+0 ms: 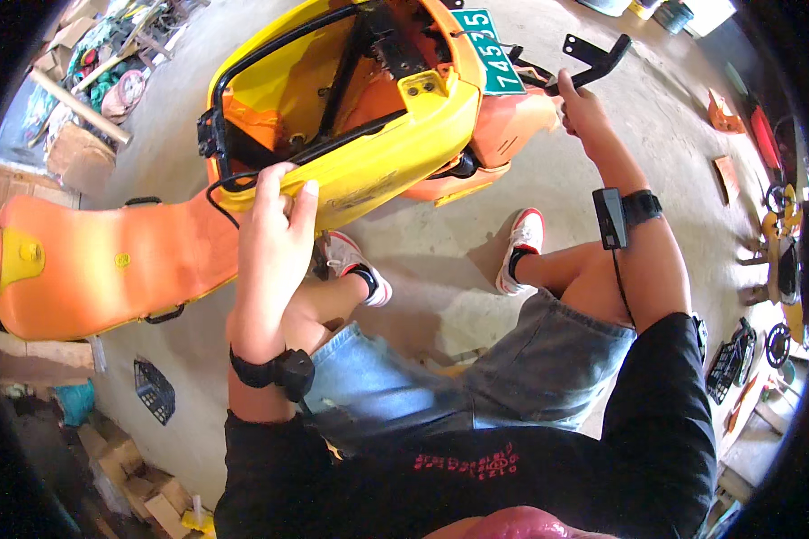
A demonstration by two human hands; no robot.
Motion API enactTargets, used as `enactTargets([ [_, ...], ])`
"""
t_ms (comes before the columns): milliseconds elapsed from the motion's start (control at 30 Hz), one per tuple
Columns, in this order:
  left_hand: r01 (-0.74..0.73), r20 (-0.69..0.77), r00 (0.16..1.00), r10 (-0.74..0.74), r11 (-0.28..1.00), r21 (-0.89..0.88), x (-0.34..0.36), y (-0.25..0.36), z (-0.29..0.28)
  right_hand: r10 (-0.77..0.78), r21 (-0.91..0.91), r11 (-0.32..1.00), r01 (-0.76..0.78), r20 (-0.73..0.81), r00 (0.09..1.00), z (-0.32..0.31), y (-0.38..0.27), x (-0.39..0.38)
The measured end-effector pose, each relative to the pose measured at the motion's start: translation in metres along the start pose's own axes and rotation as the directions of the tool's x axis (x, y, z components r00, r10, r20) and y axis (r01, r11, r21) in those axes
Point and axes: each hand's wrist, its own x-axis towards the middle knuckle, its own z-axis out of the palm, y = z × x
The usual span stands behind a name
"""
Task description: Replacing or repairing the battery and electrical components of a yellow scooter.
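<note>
My left hand (pixel 277 235) lies on the near edge of the yellow shell (pixel 377 175); its lower fingers are hidden, so I can't tell if it grips. My right hand (pixel 587 114) grasps the black bracket (pixel 608 66) right of the shell, covering part of it. Floor (pixel 440 265) opens nearer me than the shell, whose far end is cut off.
</note>
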Motion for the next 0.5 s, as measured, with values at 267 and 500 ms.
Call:
enactTargets([
  [267,-0.177,-0.179,0.966,0.189,0.981,0.082,0.0,-0.01,0.003,0.003,-0.333,0.92,0.209,0.537,0.843,0.013,0.015,-0.05],
  [500,-0.115,-0.162,0.979,0.122,0.992,0.057,0.006,-0.009,0.003,0.122,-0.466,0.866,0.18,0.547,0.828,0.108,0.036,-0.082],
])
